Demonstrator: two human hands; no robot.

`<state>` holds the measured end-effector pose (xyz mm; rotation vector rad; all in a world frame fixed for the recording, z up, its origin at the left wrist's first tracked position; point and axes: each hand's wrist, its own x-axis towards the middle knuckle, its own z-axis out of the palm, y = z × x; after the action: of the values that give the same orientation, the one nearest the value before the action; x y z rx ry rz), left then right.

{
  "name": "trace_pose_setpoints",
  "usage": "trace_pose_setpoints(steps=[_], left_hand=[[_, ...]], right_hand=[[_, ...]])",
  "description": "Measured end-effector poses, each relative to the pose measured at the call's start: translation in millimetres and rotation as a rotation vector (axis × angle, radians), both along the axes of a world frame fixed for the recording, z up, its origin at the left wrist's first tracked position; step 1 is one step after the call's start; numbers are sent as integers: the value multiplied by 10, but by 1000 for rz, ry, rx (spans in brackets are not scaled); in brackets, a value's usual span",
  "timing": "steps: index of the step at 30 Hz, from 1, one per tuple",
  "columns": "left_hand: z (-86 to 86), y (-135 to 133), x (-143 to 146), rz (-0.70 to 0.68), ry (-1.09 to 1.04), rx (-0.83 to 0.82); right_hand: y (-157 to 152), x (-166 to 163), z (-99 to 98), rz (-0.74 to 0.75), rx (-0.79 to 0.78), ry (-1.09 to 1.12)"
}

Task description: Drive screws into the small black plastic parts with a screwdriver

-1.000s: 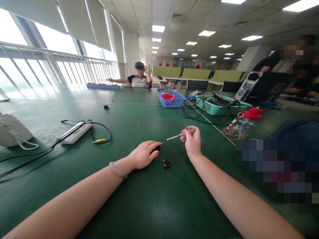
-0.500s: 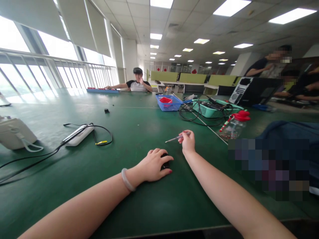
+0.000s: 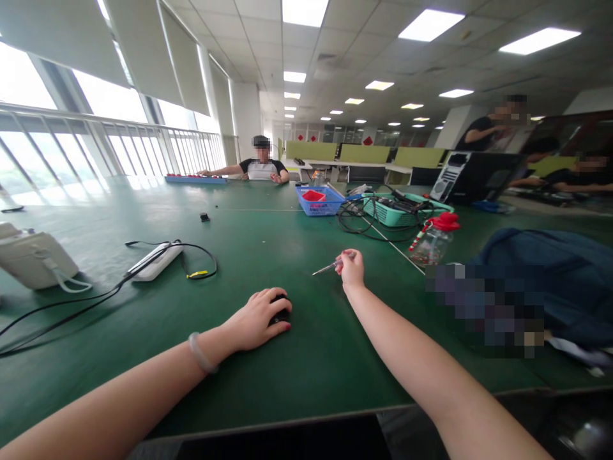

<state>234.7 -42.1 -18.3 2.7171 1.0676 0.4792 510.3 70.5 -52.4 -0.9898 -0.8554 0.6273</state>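
My left hand (image 3: 256,321) curls over a black computer mouse (image 3: 283,310) on the green table; its fingers and thumb grip the sides, and most of the mouse is hidden under the palm. Further to the right, my right hand (image 3: 353,269) holds a screwdriver (image 3: 328,267) with a clear handle, fingers closed round it. The thin metal shaft points left and slightly down, its tip apart from the mouse.
A white power strip (image 3: 157,260) with black cables lies left, beside a pale bag (image 3: 36,255). Ahead stand a blue basket (image 3: 322,206), a green basket (image 3: 390,216) with cables and a red-lidded bottle (image 3: 433,246). A dark blue cloth item (image 3: 550,268) lies right. A person (image 3: 262,167) sits opposite.
My left hand has moved left with the mouse, widening the gap to the screwdriver. My right hand still holds the screwdriver. The camera view has shifted slightly.
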Motion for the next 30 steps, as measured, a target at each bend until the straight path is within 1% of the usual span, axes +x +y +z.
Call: trace_pose_setpoints(steps=[4,7,10,12,13,15,17,19,22,30], left_hand=[[-5,-143,-551,103,22,-54],[-32,-158,-1061,222,35,-61],[-119,-61,-1615,324,41,2],[-204,46,-1975,379,82,46],[-248,104,-2142,397,116,42],[-324,209,-2435,428,170,42],[-374,288,-2659,451,194,45],[-394,336,-2811,455,199,28],[-387,350,-2922,450,184,1],[-392,264,-2905,528,109,16]], right_hand=[[-17,-12,-8,28,-3,11],[-40,-27,-2,51,-2,14],[-61,-56,11,85,1,9],[-68,-80,18,110,3,3],[-69,-91,20,121,3,-1],[-69,-107,21,140,2,-8],[-68,-114,20,152,0,-14],[-66,-114,19,161,-3,-20],[-62,-111,16,167,-10,-26],[-60,-126,16,182,-27,-51]])
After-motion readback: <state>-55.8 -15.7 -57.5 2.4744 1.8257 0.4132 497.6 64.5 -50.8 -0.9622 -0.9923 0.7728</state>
